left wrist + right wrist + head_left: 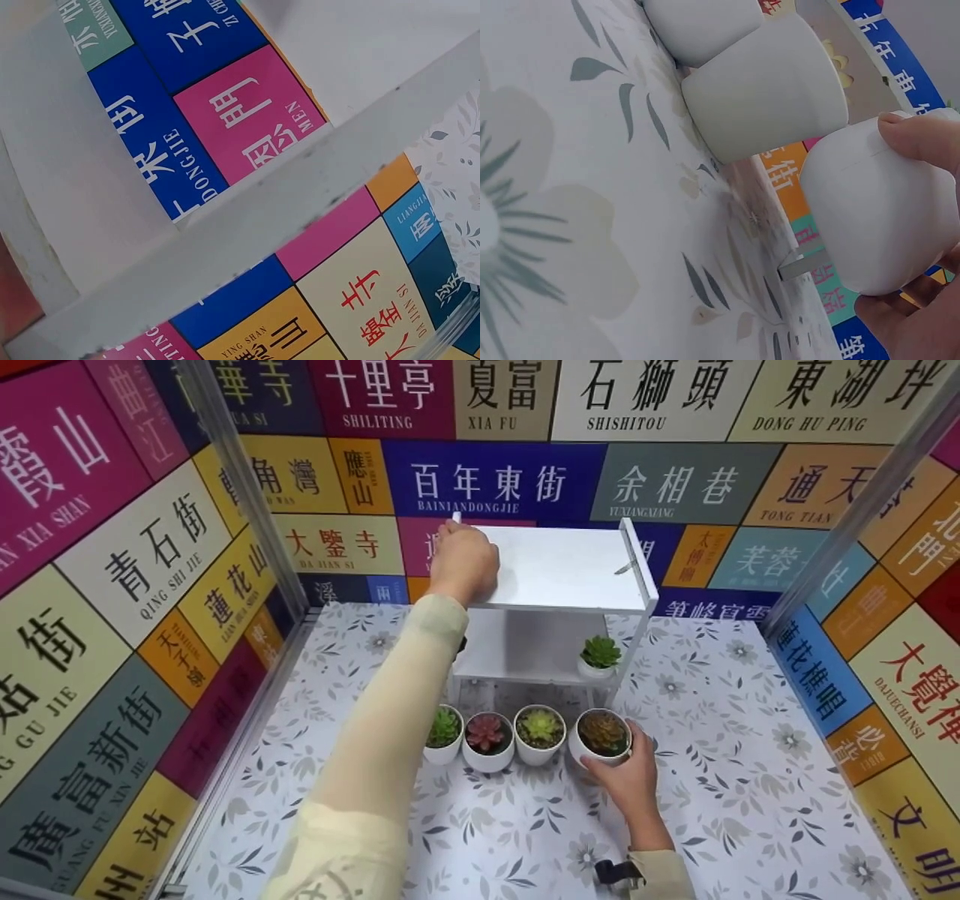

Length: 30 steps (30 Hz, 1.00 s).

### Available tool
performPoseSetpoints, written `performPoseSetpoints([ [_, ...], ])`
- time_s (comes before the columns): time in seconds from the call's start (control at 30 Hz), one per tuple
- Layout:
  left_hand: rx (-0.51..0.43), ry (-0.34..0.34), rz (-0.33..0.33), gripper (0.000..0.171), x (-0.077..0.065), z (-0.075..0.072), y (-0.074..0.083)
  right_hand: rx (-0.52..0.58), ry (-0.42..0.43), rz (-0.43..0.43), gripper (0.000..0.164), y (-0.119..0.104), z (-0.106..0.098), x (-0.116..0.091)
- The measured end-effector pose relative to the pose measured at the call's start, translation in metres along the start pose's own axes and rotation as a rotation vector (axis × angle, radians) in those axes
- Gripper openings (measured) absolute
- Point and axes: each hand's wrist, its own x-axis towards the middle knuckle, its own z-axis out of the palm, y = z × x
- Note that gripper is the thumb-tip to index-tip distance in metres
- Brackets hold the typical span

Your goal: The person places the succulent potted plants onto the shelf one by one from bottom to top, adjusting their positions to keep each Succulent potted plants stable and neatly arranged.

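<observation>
- One brown succulent in a white round pot (602,735), raised off the table (735,802) in front of the white shelf unit's (559,566) near right corner.
- One right hand (636,772) grips that pot, thumb on one side and fingers curled round the other.
- Three more potted succulents stand close together on the table, along the shelf unit's near edge: one green succulent (444,727) leftmost, one red succulent (487,733) in the middle, one yellow-green succulent (540,726) nearest the held pot.
- One further green rosette succulent (600,651) sits on the lower of two shelf boards, at its near right corner.
- One left hand (466,559) grips the left end of the upper board, fingers curled over its raised side.
- The single shelf unit stands toward the table's far edge, well in from the left and right edges.
- Three walls of place-name panels (495,480) surround the table.
</observation>
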Motion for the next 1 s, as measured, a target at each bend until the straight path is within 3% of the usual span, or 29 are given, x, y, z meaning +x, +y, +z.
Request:
performPoseSetpoints([
  [0.27,0.006,0.032,0.007,0.072,0.000,0.002,-0.001,0.010,0.023,-0.028,0.103,-0.012,-0.005,-0.003],
  [0.67,0.060,-0.007,0.032,0.071,0.002,0.001,0.000,0.032,0.044,-0.031,0.105,-0.025,-0.005,-0.007],
  [1.0,-0.013,0.001,-0.007,0.073,0.002,0.000,0.000,0.054,0.055,-0.060,0.103,-0.045,0.000,-0.011],
])
